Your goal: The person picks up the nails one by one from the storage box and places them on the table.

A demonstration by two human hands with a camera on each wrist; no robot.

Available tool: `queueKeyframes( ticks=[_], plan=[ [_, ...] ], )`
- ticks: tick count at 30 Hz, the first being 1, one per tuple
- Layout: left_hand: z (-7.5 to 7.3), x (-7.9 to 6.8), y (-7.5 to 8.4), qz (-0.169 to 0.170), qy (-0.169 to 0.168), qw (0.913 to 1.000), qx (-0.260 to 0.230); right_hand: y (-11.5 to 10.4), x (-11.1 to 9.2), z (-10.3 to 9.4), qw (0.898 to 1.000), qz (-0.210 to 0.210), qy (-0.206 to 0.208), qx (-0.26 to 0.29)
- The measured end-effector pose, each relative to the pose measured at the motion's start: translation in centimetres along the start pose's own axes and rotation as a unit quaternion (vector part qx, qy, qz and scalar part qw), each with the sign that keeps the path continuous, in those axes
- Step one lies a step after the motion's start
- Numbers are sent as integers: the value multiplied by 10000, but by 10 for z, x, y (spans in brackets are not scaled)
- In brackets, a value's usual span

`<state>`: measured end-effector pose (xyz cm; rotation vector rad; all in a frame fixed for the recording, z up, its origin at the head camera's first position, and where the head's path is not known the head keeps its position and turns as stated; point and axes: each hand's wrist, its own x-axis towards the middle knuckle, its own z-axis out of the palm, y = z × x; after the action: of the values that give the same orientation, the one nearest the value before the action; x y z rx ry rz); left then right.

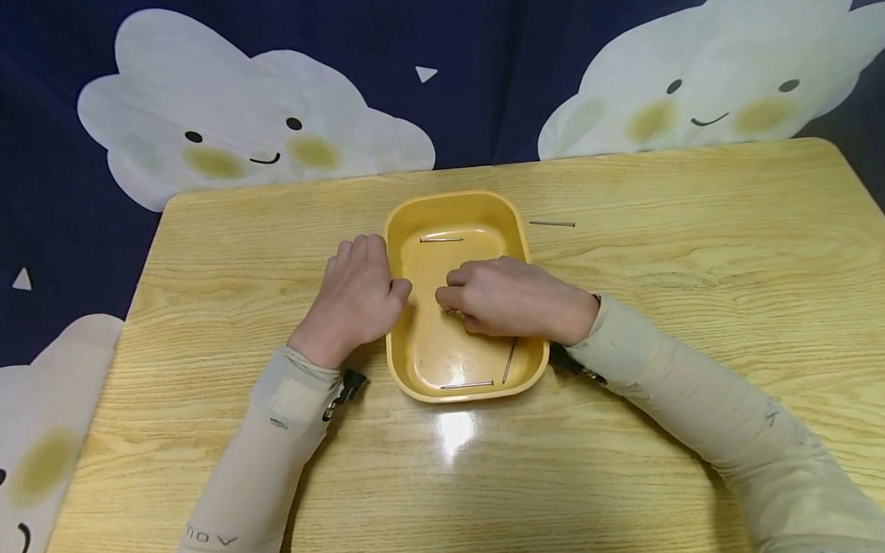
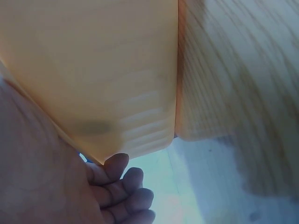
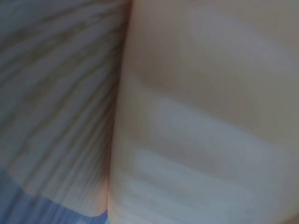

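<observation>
A yellow plastic tray (image 1: 392, 346) stands in the middle of the table. My left hand (image 1: 357, 293) grips its left rim, the thumb over the edge and the fingers outside; the left wrist view shows those curled fingers (image 2: 126, 189) beside the tray's outer wall (image 2: 107, 70). Inside the tray, my right hand (image 1: 514, 298) has curled fingers pinching a nail (image 1: 452, 311), mostly hidden by the hand. Other nails lie on the tray's floor: one near the far end (image 1: 441, 240), one at the near end (image 1: 466, 385) and a slanted one (image 1: 509, 361) at right.
One more nail (image 1: 552, 223) lies on the wooden table (image 1: 696, 246), right of the tray's far corner. A dark blue cloth with clouds (image 1: 480, 124) hangs behind the table. In the right wrist view, the tray's outer wall (image 3: 201, 116) fills most of the picture.
</observation>
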<state>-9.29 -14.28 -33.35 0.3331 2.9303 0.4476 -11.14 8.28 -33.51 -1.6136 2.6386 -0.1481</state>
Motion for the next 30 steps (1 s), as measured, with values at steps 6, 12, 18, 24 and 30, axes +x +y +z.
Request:
queueKeyframes(
  ticks=[6, 12, 18, 24, 30],
  plan=[
    [-1, -1, 0, -17, -12, 10000, -4, -1, 0, 0, 10000, 3, 62, 7],
    [-2, -1, 0, -12, 3, 10000, 1, -1, 1, -1, 9999, 18, 53, 85],
    [-1, -1, 0, -10, -13, 10000, -8, -1, 0, -1, 9999, 29, 108, 77],
    [0, 0, -1, 2, 7, 10000, -15, -1, 0, -1, 9998, 14, 174, 42],
    [1, 1, -1, -1, 27, 10000, -22, 0, -1, 1, 9997, -24, 254, 29]
  ],
)
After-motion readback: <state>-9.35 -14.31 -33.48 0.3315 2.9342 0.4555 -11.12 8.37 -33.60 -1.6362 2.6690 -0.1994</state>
